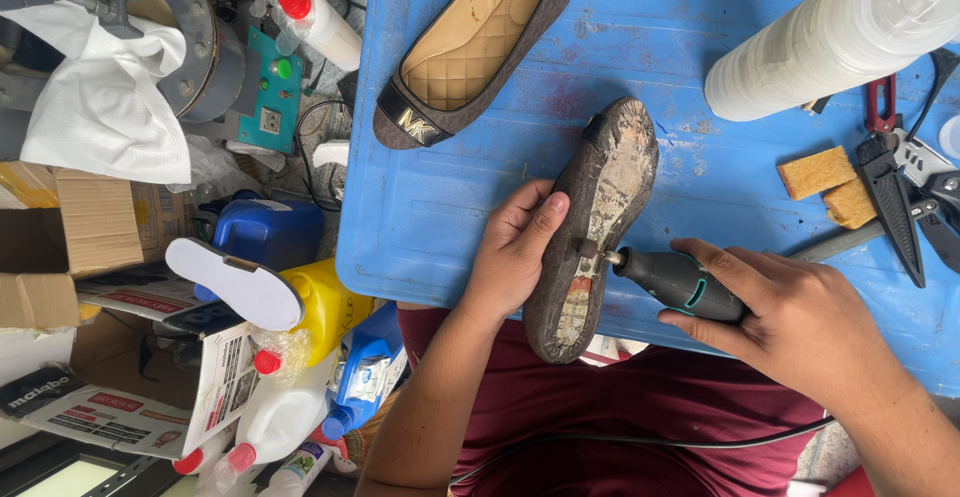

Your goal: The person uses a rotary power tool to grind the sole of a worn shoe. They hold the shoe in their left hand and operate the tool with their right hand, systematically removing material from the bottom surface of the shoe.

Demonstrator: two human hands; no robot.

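A brown flat shoe (600, 217) lies sole-up at the near edge of a blue work surface (690, 77); its sole is worn and scraped. My left hand (515, 247) grips the shoe's left side and steadies it. My right hand (790, 317) holds a dark rotary tool (680, 282) whose small bit touches the middle of the sole. The tool's cord (640, 442) runs across my maroon-clad lap. A matching shoe (470, 47) lies upright further back, its tan quilted lining showing.
A tall stack of white plastic cups (830, 42) lies at the back right. Two yellow sponges (830, 187), red-handled pliers and black cutters (905, 182) sit at right. Left of the surface are bottles (290, 407), a blue jug (265, 232), cardboard boxes, a white insole (235, 282) and a machine.
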